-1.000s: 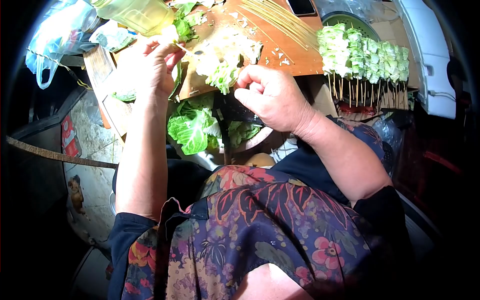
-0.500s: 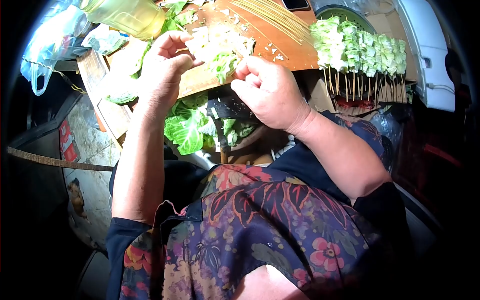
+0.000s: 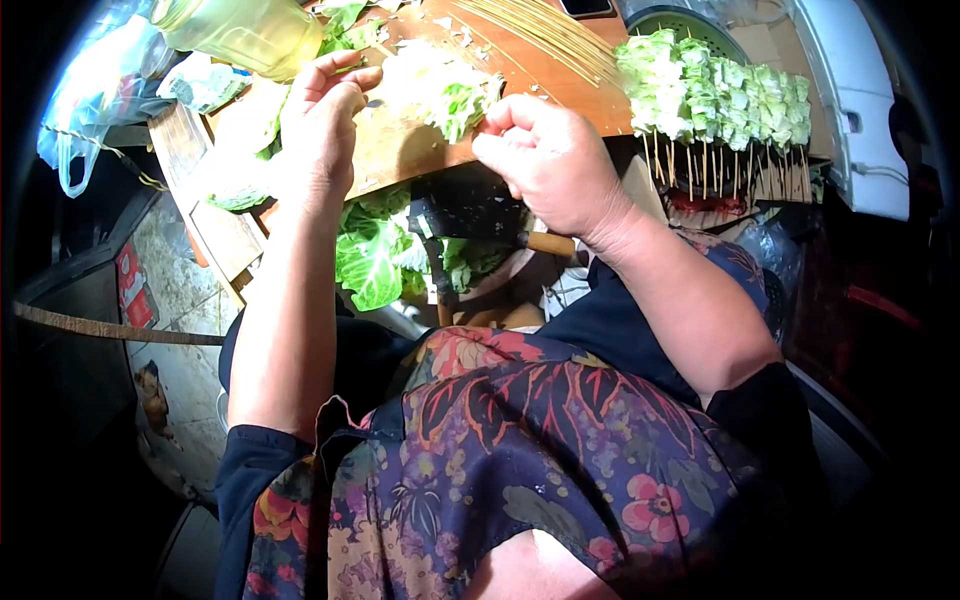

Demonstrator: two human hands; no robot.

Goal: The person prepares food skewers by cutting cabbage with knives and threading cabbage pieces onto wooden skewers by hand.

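Observation:
My right hand [image 3: 555, 165] is closed at the right end of a clump of pale green leaves [image 3: 440, 88]. What its fingers pinch is hidden, perhaps too small to make out. To the left of the clump is my left hand [image 3: 325, 125], raised over the wooden board, its thumb and fingers apart with nothing seen between them. Chopped leaf bits lie around the clump. At the right, a row of leaf-loaded skewers [image 3: 715, 92] has its bare stick ends pointing toward me. Plain skewers [image 3: 545, 35] lie at the board's top.
A yellowish clear container [image 3: 240, 35] stands at the upper left beside a blue plastic bag [image 3: 95, 105]. Below the board [image 3: 590, 105] are a cleaver with a wooden handle [image 3: 548, 243] and large green leaves [image 3: 372, 262]. A phone [image 3: 587, 7] lies at the top edge.
My left hand has let go of the thin stick it held and its fingers have parted. My right hand has moved slightly right. The cleaver handle has come into view.

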